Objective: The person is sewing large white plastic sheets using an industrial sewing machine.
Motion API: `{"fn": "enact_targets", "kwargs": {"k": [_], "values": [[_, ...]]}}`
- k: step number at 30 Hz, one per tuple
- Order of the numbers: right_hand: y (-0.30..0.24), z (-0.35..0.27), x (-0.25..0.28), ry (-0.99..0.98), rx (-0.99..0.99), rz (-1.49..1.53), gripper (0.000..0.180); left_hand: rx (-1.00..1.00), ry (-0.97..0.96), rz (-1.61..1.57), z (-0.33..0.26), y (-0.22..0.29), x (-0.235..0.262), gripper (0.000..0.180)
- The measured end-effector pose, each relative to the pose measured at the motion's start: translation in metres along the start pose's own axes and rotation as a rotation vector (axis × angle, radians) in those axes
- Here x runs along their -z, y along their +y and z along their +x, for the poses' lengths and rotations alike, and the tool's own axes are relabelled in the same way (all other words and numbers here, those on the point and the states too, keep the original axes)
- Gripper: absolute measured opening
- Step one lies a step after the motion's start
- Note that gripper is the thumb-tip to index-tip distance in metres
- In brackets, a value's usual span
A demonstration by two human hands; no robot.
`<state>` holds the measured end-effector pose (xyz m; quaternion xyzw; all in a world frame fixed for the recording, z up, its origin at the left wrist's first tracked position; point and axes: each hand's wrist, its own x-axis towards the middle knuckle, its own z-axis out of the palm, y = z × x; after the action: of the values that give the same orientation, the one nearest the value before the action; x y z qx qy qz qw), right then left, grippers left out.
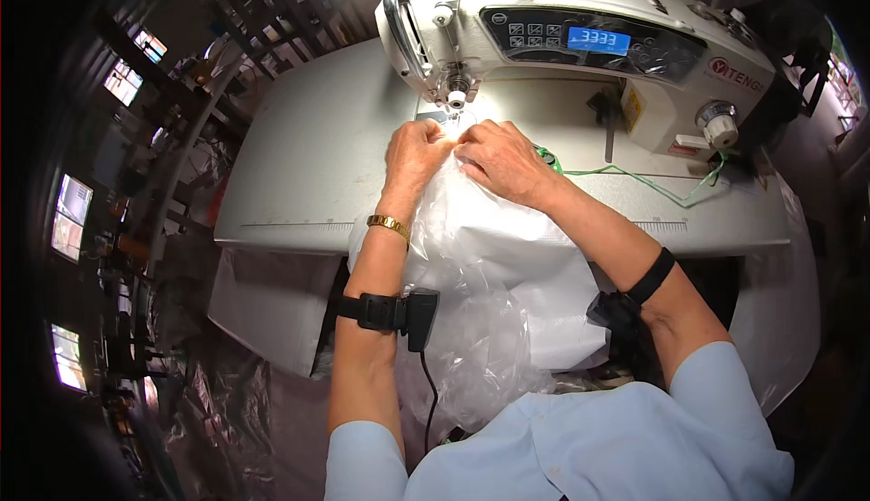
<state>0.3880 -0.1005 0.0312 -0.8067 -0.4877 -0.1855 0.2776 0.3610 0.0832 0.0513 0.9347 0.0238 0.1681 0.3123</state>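
White woven plastic sheeting [517, 238] with a clear film liner [462, 302] hangs from the sewing table's front edge toward my lap. Its upper end is gathered just in front of the needle of a white sewing machine [580, 12]. My left hand [419, 155] pinches the gathered edge on the left side, a gold band on that wrist. From the right, my right hand [504, 158] presses its closed fingers on the same edge. Both sets of fingertips lie close together under the lit needle area [456, 107]; the exact fold between them is hidden by glare.
The pale sewing table [308, 148] spreads to both sides. A green cord [671, 195] runs from near my right hand to the machine's right end, below a dial [720, 125]. A black strapped device [419, 318] with a cable sits on my left forearm.
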Motion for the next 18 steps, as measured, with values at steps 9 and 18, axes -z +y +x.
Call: {"fn": "enact_targets", "kwargs": {"k": [9, 18], "values": [[0.005, -0.003, -0.006, -0.004, -0.063, -0.166, 0.029, -0.396, 0.101, 0.053, -0.056, 0.037, 0.002, 0.019], [-0.005, -0.004, -0.002, -0.044, -0.213, -0.044, 0.028, -0.357, -0.178, 0.023, -0.061, 0.015, 0.004, 0.045]]}}
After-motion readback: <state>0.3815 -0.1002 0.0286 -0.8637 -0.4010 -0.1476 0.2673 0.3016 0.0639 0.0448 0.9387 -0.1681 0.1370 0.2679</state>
